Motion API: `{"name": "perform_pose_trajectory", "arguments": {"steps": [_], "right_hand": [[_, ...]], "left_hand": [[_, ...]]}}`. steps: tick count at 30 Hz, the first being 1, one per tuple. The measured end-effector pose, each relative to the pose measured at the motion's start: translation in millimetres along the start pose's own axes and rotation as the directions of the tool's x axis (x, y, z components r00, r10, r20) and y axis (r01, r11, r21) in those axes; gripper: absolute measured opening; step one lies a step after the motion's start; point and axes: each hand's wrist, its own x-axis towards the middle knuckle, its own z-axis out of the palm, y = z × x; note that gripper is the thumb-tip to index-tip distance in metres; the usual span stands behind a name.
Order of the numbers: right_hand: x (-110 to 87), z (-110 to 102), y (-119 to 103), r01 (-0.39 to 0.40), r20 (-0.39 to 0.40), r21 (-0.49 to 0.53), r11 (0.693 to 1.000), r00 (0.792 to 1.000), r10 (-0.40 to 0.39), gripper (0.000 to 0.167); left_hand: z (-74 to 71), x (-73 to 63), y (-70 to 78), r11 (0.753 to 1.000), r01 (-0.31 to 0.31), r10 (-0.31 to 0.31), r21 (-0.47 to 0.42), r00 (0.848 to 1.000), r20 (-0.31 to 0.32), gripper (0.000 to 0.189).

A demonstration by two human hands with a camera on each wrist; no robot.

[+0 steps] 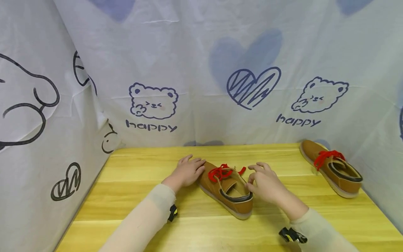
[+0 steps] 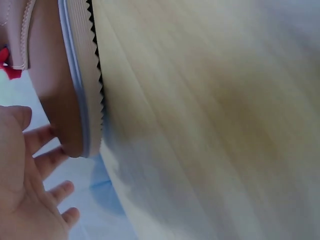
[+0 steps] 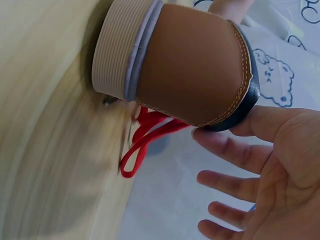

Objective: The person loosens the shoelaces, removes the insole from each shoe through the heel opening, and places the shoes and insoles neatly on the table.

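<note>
A brown leather shoe (image 1: 217, 189) with red laces (image 1: 220, 172) and a dark collar stands on the wooden table, toe angled to the far left. My left hand (image 1: 188, 171) lies at its toe. Extended fingertips meet the toe (image 2: 70, 135) in the left wrist view, with the thumb apart from it. At the heel end, my right hand (image 1: 264, 182) has its thumb at the collar's edge. In the right wrist view, the index fingertip is close by the dark collar (image 3: 245, 110), and the other fingers are loosely spread.
A matching brown shoe (image 1: 333, 169) with red laces stands at the table's right side, near the cloth. White printed cloth (image 1: 195, 70) hangs behind the table (image 1: 132, 196) and along both sides. Dark clips (image 1: 292, 235) sit at the sleeves.
</note>
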Motion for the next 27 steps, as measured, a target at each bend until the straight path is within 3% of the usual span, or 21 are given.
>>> {"name": "perform_pose_trajectory", "arguments": {"steps": [8,12,16,22,27], "right_hand": [[18.6,0.7,14.2,0.054,0.006,-0.037,0.998,0.999,-0.053,0.016],[24.4,-1.3,19.9,0.065,0.021,-0.060,0.996,0.998,-0.063,0.014],[25.7,-2.3,21.1,0.061,0.016,-0.056,0.997,0.998,-0.060,0.015],[10.7,-2.4,15.4,0.000,-0.079,-0.063,0.998,0.997,-0.005,0.017],[0.2,1.9,9.4,-0.018,-0.125,-0.100,0.995,0.992,0.005,0.023]], "left_hand": [[-9.5,-28.4,0.7,0.993,0.060,-0.063,0.100,0.998,0.027,0.047],[-13.2,-38.5,8.3,0.987,0.069,-0.078,0.142,0.995,0.057,0.049],[-15.6,-44.2,13.5,0.987,0.079,-0.086,0.140,0.995,0.047,0.049],[-16.7,-42.3,9.8,1.000,0.005,-0.005,0.013,1.000,-0.008,0.054],[-14.1,-41.1,1.1,0.999,-0.044,0.044,0.006,0.999,0.022,0.053]]}}
